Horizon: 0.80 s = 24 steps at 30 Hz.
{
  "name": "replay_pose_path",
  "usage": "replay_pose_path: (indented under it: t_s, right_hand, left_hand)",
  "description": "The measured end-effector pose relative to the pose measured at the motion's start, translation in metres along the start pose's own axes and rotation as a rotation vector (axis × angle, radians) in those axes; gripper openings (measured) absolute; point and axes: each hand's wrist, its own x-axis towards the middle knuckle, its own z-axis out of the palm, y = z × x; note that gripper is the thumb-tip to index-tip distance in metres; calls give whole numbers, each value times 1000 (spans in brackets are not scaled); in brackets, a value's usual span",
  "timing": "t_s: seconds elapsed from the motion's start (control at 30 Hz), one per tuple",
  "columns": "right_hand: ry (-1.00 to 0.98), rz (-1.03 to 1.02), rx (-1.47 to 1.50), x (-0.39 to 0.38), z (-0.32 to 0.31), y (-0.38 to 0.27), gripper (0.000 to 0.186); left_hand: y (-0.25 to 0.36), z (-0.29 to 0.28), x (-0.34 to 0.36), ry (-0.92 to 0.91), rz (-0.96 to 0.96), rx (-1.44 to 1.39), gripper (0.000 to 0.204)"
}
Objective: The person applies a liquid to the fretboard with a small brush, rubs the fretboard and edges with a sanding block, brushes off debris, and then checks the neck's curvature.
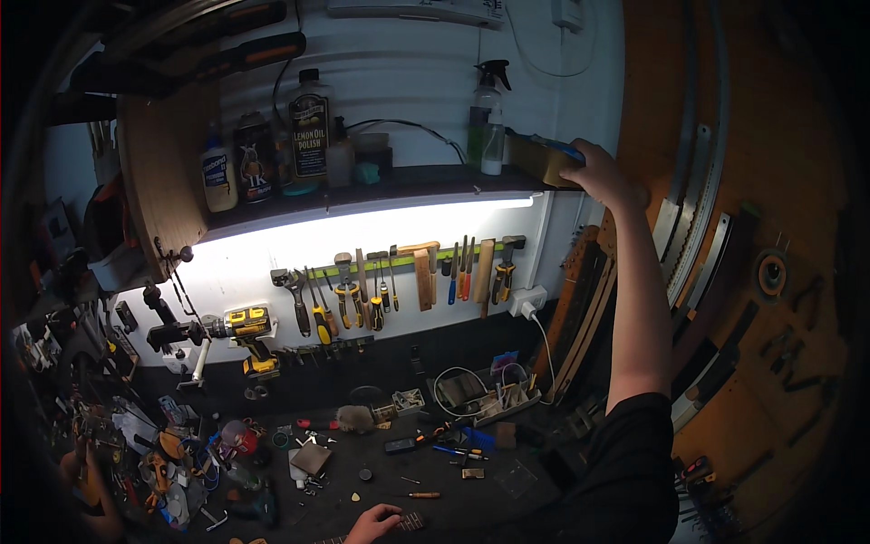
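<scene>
My right arm is stretched up to the right end of the shelf. There my right hand (597, 174) closes on the near end of a yellowish-brown box (542, 162) with something blue along its top edge. Its fingertips are partly hidden by the box. Low at the bench's front edge, my left hand (373, 523) has its fingers curled on a guitar neck (411, 521), whose dark fretboard shows on both sides of the hand. A small screwdriver with a wooden handle (424, 495) lies just beyond it.
On the dark shelf (399, 181) stand a spray bottle (485, 113), a small clear bottle (493, 145) and several other bottles. Below hang hand tools on a green rail (399, 259) and a yellow drill (249, 331). Loose tools and parts cover the bench (362, 453). Long rulers (693, 208) line the right wall.
</scene>
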Motion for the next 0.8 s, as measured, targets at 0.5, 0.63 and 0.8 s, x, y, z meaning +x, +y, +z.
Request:
replay_pose_path:
  t_s: [0.5, 0.63, 0.8]
  right_hand:
    - [344, -166, -55, -182, -7, -11, 34]
    - [170, -175, -77, -301, 32, -45, 35]
    - [-70, -105, 93, -463, 162, -47, 29]
  left_hand:
    - [227, 94, 38, -408, 302, 163, 61]
    - [319, 167, 35, -583, 437, -249, 92]
    - [216, 167, 69, -322, -159, -610, 50]
